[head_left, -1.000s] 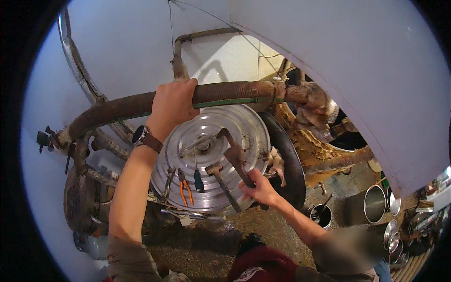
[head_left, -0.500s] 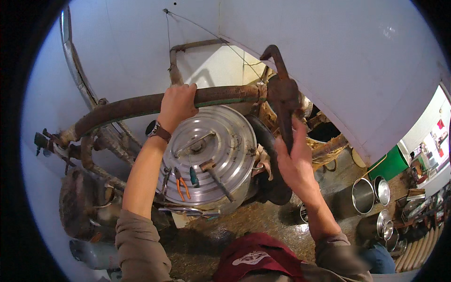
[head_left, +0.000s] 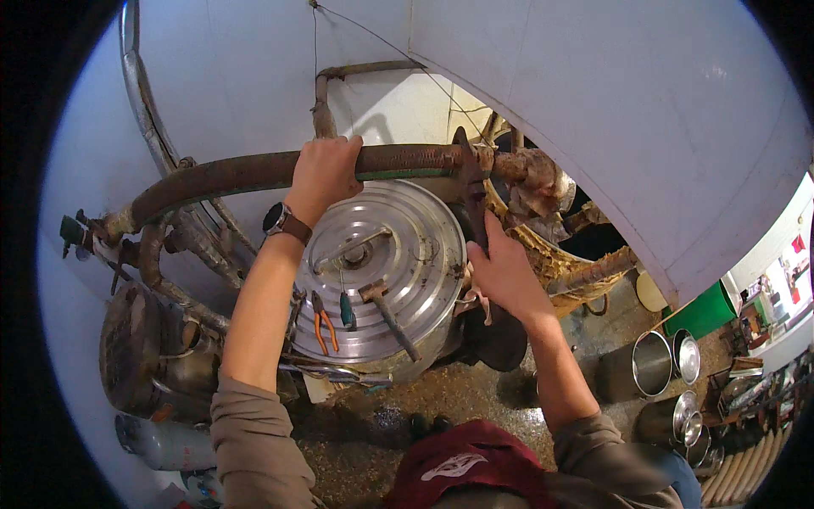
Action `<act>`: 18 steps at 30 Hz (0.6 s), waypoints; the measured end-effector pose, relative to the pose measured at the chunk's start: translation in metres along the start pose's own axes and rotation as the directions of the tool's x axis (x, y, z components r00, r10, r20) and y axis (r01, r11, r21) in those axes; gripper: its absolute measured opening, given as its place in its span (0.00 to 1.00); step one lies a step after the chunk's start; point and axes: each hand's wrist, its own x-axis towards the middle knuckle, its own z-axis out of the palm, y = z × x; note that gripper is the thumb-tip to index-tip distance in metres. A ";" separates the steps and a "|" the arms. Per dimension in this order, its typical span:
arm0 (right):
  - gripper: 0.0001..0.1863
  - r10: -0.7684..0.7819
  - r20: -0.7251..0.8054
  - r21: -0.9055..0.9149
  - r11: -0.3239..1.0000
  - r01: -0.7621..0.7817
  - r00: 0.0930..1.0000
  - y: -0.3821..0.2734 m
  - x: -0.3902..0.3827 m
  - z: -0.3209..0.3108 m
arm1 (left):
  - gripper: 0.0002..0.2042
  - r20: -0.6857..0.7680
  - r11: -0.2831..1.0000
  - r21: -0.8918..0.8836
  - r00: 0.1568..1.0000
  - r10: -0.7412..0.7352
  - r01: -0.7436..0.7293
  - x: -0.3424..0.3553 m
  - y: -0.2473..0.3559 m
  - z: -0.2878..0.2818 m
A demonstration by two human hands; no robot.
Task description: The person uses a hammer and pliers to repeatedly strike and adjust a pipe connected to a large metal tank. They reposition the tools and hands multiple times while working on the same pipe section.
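Observation:
A thick brown hose (head_left: 237, 176) with a green stripe runs across above a large round metal lid (head_left: 407, 237). My left hand (head_left: 326, 174) is wrapped over the hose near its middle. At the hose's right end, a rusty pipe wrench (head_left: 472, 182) stands across the joint, its upper end rising just above the hose. My right hand (head_left: 511, 273) grips the lower end of its handle. On the lid lie a hammer (head_left: 390, 321), a green-handled screwdriver (head_left: 348, 311) and orange-handled pliers (head_left: 323, 325).
Right of the joint is a wrapped pipe fitting (head_left: 543, 178) over a yellowish crusted tub (head_left: 530, 250). A large white panel (head_left: 619, 110) slants down at the upper right. Metal buckets (head_left: 651, 365) and a green bin (head_left: 704, 310) stand on the wet floor at right.
The wrench has moved left from the fitting, turned more edge-on, and now crosses the hose's end. My right hand has moved left with it. My left hand stays on the hose.

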 end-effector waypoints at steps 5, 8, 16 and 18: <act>0.30 0.020 -0.119 0.198 0.980 0.004 0.993 0.026 -0.025 0.037 | 0.18 0.033 0.999 -0.033 0.999 -0.015 0.016 0.004 0.003 -0.007; 0.25 0.141 -0.145 0.213 0.971 -0.108 0.979 0.038 -0.028 0.060 | 0.23 0.131 0.994 -0.105 0.991 0.010 0.003 0.008 -0.001 -0.017; 0.21 0.199 -0.108 0.228 0.958 -0.171 0.974 0.045 -0.018 0.082 | 0.32 0.095 0.919 -0.380 0.985 0.146 -0.099 0.071 0.050 0.014; 0.21 0.226 -0.118 0.218 0.956 -0.196 0.967 0.049 -0.014 0.089 | 0.30 0.132 0.856 -0.517 0.988 0.082 -0.002 0.092 0.073 0.029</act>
